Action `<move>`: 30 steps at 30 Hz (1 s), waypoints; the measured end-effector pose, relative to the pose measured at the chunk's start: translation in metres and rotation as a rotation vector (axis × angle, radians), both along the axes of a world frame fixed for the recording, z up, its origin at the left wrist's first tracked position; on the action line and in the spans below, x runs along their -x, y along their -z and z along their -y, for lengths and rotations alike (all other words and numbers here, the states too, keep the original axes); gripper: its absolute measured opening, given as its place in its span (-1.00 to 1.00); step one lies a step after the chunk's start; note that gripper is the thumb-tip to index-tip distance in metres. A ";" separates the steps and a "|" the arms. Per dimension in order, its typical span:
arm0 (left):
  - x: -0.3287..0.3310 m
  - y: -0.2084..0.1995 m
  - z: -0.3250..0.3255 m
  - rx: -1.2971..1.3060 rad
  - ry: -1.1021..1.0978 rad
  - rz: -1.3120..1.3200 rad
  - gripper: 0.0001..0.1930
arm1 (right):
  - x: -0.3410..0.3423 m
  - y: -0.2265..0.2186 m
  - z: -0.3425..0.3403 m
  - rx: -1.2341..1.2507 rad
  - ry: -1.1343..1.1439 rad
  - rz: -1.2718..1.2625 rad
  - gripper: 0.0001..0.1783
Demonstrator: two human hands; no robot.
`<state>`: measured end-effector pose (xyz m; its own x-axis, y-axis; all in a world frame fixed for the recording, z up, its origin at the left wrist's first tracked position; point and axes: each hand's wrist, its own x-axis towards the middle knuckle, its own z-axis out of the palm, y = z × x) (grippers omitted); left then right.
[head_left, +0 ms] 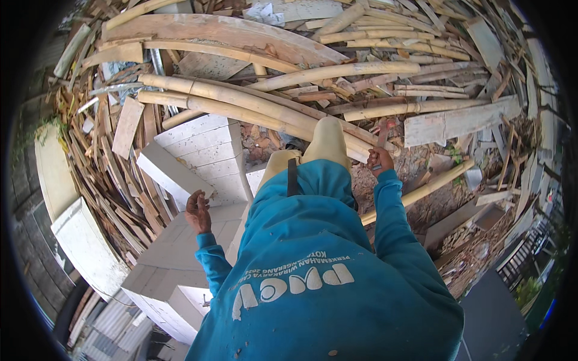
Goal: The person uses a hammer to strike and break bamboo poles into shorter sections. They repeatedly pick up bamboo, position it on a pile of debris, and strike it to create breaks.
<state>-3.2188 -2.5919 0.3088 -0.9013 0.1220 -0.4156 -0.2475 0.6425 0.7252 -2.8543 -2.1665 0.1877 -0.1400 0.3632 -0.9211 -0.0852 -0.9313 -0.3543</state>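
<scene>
My right hand (380,160) is closed around a flat, reddish-brown blade-like tool (382,133), which points away from me over the bamboo ends; its exact kind cannot be told. At left, my left hand (197,212) hovers by the corner of a white rectangular block (174,174), fingers loosely bent and apart, with nothing visible in them. Long bamboo poles (241,111) cross in front of my knees. Another bamboo pole (421,191) slants past my right forearm.
White-painted boards (205,150) and a large pale box-like piece (174,240) stand at left. Stacked thin wood strips (108,198) lie farther left. A wide plank (457,120) rests at right, and a long curved board (229,36) lies at the back among scrap wood.
</scene>
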 end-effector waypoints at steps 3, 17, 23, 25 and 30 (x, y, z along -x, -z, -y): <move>0.039 0.002 -0.035 0.094 0.186 0.009 -0.75 | -0.066 0.006 0.050 0.081 0.256 0.068 -0.86; -0.071 0.073 -0.286 0.112 0.855 0.152 -0.75 | -0.217 0.012 0.212 0.424 0.631 -0.055 -0.67; -0.206 0.114 -0.288 0.317 0.982 0.321 -0.74 | -0.281 0.038 0.171 0.362 0.362 0.006 -0.68; -0.241 0.124 -0.287 0.392 1.037 0.351 -0.73 | -0.301 0.050 0.161 0.369 0.326 0.069 -0.71; -0.295 0.143 -0.299 0.506 1.065 0.431 -0.72 | -0.321 0.075 0.156 0.253 0.430 0.052 -0.71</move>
<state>-2.9238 -2.2926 0.1658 -0.2326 0.4462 -0.8642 0.4096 0.8508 0.3291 -2.5330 -2.3230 0.1124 0.0215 0.1428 -0.9895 -0.4685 -0.8729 -0.1362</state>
